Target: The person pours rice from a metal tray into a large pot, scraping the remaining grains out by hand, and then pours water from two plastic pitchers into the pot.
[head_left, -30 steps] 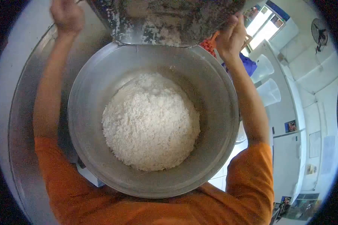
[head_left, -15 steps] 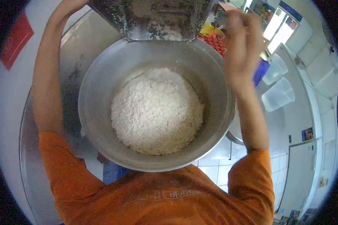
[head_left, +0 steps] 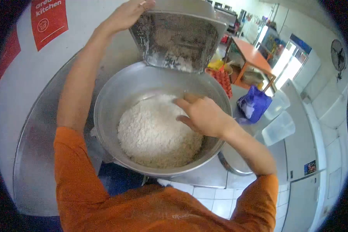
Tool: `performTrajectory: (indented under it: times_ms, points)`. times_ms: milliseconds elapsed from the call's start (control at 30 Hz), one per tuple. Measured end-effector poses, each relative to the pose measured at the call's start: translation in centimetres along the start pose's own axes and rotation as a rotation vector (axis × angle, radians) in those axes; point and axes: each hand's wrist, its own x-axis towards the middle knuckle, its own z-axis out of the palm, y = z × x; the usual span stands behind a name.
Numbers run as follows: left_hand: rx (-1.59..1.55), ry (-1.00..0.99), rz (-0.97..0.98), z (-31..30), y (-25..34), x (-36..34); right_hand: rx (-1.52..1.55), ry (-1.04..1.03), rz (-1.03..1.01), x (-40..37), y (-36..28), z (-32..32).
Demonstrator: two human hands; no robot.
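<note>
A wide metal pot holds a mound of white flour-like powder. Tilted over its far rim is a metal container, its inside dusted with white residue. My left hand grips this container by its upper left edge. Over the right side of the powder, inside the pot, hovers my right hand; its fingers are spread and nothing shows between them. Whether its fingertips touch the powder cannot be made out.
Right of the pot are a purple bag, clear plastic containers, red items and a round metal lid. An orange table stands farther back. A wall with red posters is at left.
My right hand has come down from the upper right into the pot. The view has shifted, showing more of the room, and the container's inside is seen more fully.
</note>
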Motion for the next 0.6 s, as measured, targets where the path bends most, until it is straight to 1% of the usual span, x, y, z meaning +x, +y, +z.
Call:
performTrajectory:
  times_ms: [67, 100, 133, 200, 233, 267, 300, 333, 367, 400, 433, 467, 533, 567, 600]
  points:
    - [0.138, 0.058, 0.172, 0.3, -0.8, -0.1, 0.171, 0.382, -0.323, 0.8, 1.3, 1.9]
    - [0.177, -0.009, 0.133, -0.1, -1.0, 0.0, -0.003, 0.295, -0.410, 1.5, 1.5, 2.3]
    - [0.174, 0.006, 0.146, -0.4, -1.3, 0.1, -0.020, 0.298, -0.400, 1.6, 1.9, 2.3]
    - [0.233, 0.004, 0.186, -0.4, -2.0, 0.2, -0.182, 0.434, -0.200, 1.3, 1.5, 0.5]
    - [0.218, 0.025, 0.189, -0.3, -2.7, 0.4, -0.130, 0.552, -0.162, 1.2, 0.9, -1.1]
    - [0.201, 0.029, 0.257, -0.1, -3.5, 0.6, -0.149, 0.540, -0.151, 1.3, 0.4, -2.4]
    - [0.187, 0.033, 0.328, -0.3, -3.7, 0.9, -0.229, 0.595, -0.160, 1.4, 0.0, -3.6]
    - [0.175, 0.051, 0.334, -0.3, -3.9, 1.1, -0.310, 0.650, -0.172, 1.7, -0.4, -4.6]
    - [0.093, 0.052, 0.352, -0.1, -4.2, 1.2, -0.306, 0.691, -0.129, 2.1, -0.8, -5.3]
    - [0.010, 0.054, 0.370, -0.1, -4.3, 1.3, -0.328, 0.682, -0.120, 3.3, -1.2, -5.2]
    - [-0.008, 0.074, 0.375, -0.1, -4.5, 1.5, -0.176, 0.652, -0.139, 5.0, -1.5, -4.2]
    - [-0.043, 0.049, 0.377, -0.1, -4.7, 1.7, -0.018, 0.618, -0.152, 6.4, -1.8, -2.8]
    - [-0.097, 0.016, 0.394, 0.3, -5.0, 1.9, -0.509, 0.051, -0.277, 8.4, -2.2, 3.0]
    - [-0.144, 0.041, 0.411, 0.4, -5.2, 1.9, -0.494, -0.209, -0.332, 8.6, -2.1, 2.7]
    - [-0.196, 0.072, 0.422, 0.5, -5.6, 2.1, -0.496, -0.220, -0.312, 9.3, -2.5, 1.3]
